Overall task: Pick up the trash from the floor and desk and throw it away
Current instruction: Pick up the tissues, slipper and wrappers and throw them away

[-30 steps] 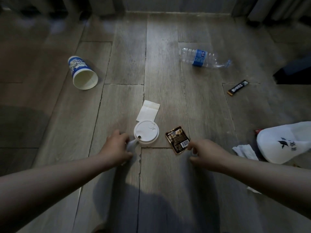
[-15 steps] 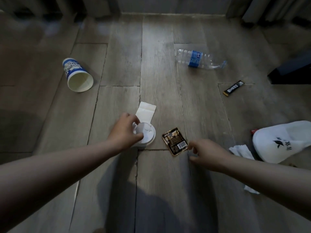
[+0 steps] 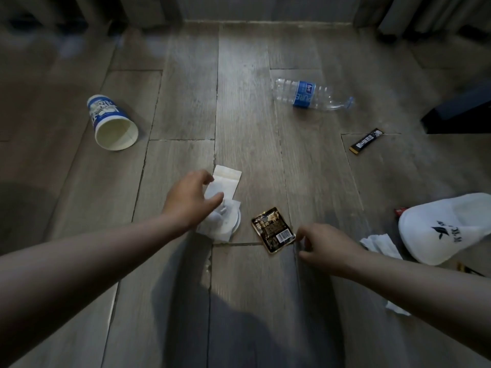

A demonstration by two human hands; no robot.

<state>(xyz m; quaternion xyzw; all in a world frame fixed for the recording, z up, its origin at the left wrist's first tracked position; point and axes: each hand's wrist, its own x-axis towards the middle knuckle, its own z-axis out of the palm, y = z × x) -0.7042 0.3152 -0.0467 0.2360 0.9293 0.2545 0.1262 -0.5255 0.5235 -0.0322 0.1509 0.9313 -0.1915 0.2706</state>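
On lid (image 3: 235,221), tissue (image 3: 212,231) gripped in left fingers (image 3: 212,202); wrapper (image 3: 273,229) beside right fingers (image 3: 303,232).

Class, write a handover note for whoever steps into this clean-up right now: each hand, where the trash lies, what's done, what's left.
Left hand: grips a crumpled white tissue over the round white plastic lid.
Right hand: curled, fingertips at a corner of the brown foil snack packet, which lies flat; grip unclear.
Also on the wooden floor: blue-and-white paper cup on its side, clear plastic bottle with blue label, black stick sachet, flat white paper pouch, folded white napkin beside a white slipper.
Done: nothing visibly binned. Left: gather everything and throw it away; no bin in view.
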